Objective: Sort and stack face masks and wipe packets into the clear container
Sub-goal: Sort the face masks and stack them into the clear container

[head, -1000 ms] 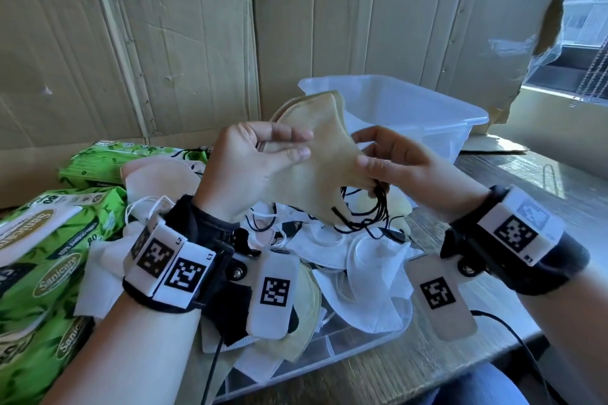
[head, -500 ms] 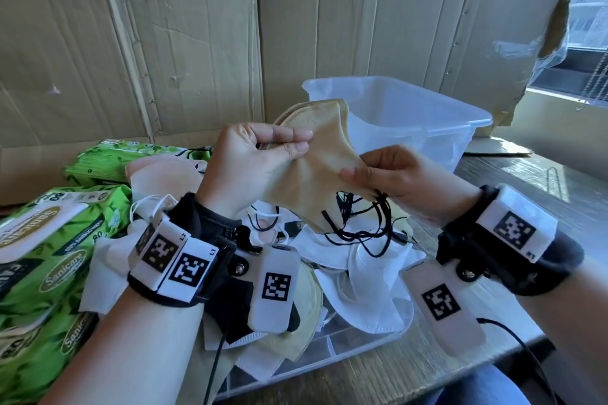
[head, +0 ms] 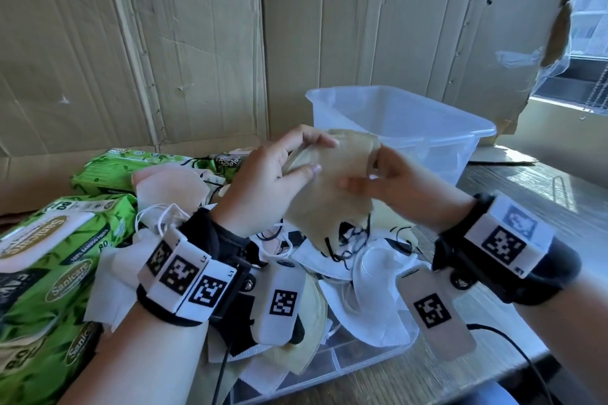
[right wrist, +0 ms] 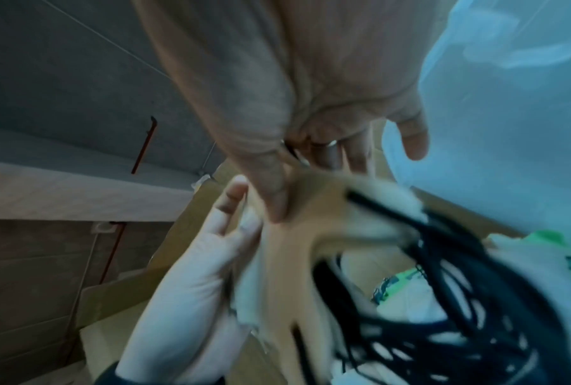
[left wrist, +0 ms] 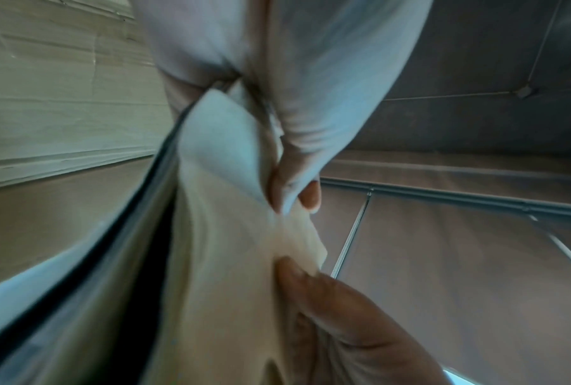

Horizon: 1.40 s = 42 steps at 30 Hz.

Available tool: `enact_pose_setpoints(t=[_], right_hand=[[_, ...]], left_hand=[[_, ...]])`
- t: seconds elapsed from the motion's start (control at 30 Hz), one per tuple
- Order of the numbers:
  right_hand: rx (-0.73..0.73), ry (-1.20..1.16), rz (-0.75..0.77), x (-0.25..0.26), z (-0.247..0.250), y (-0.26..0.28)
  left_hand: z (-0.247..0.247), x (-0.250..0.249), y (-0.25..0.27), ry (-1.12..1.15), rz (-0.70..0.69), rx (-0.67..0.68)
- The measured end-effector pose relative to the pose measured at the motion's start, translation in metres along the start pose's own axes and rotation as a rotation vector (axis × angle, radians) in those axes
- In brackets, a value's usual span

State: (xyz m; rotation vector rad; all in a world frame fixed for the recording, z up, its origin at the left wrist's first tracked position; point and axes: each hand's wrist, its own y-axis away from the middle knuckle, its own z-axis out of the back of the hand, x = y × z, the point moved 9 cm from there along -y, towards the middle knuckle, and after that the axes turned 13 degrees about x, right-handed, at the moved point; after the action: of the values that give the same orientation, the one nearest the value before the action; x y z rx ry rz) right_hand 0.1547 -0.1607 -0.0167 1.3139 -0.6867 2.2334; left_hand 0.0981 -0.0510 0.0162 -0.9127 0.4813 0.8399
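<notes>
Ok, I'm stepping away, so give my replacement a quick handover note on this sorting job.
Left hand and right hand both pinch the stack of beige masks, held above the pile.
The clear container sits behind, apparently with nothing in it yet.
The loose white masks lie in a heap on the clear lid; the green wipe packets sit left.
Left: stack everything in the container.
</notes>
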Motion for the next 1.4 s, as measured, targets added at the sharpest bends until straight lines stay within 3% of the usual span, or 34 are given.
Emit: enact_pose_setpoints(t=[0.1,0.17,0.2,0.27,0.33,0.5,0.6,0.67,0.73,0.83,0.9,0.97,1.03,1.17,1.23,1.3,1.4], right_hand=[[-0.102,-0.04,0.088,0.008,0.002,-0.006],[-0.271,-0.151,0.205,0.015,0.017,-0.004],[-0.343,-0.206,0.261,0.017,0.023,-0.002],[-0.374,-0.218,0.322,0.019,0.023,-0.001],[-0.301,-0.123,0.288,0.014,0.011,-0.004],[-0.206,-0.137,0.175,0.003,0.0,-0.005],[-0.16,-0.169,0.111,0.004,0.005,-0.002],[-0.136,-0.145,0.059,0.003,0.012,0.0],[-0.175,-0.114,0.016,0.002,0.026,0.005],[-0.179,-0.084,-0.022,0.003,0.038,0.013],[-0.086,0.002,-0.067,0.002,0.032,0.016],[-0.011,0.141,-0.125,-0.004,0.028,0.019],[-0.039,0.165,-0.144,-0.009,0.033,0.023],[-0.196,-0.108,-0.108,-0.021,0.048,0.029],[-0.203,-0.115,-0.151,-0.029,0.045,0.028],[-0.071,0.157,-0.285,-0.04,0.031,0.024],[0.353,0.703,-0.515,-0.073,-0.008,0.023]], left_hand=[[0.019,0.002,0.006,0.04,0.004,-0.263],[0.028,0.017,0.014,0.183,0.097,-0.465],[0.024,0.027,0.015,0.276,0.163,-0.486],[0.004,0.044,0.011,0.509,0.277,-0.417],[-0.008,0.049,0.008,0.563,0.308,-0.371],[0.002,0.042,0.011,0.356,0.253,-0.421],[0.021,0.029,0.015,0.324,0.091,-0.495],[0.025,0.018,0.012,0.205,0.0,-0.411],[0.017,0.01,0.005,0.156,-0.017,-0.226],[-0.005,0.013,0.0,0.112,0.058,0.027],[-0.013,0.019,0.0,0.102,0.133,0.081],[-0.007,0.028,0.002,0.121,0.208,0.016],[0.004,0.035,0.005,0.145,0.257,-0.062],[0.015,0.035,0.008,0.142,0.266,-0.128],[0.029,0.031,0.011,-0.031,0.264,-0.22],[0.044,0.025,0.016,-0.259,0.277,-0.296],[0.053,0.023,0.017,-0.35,0.273,-0.322]])
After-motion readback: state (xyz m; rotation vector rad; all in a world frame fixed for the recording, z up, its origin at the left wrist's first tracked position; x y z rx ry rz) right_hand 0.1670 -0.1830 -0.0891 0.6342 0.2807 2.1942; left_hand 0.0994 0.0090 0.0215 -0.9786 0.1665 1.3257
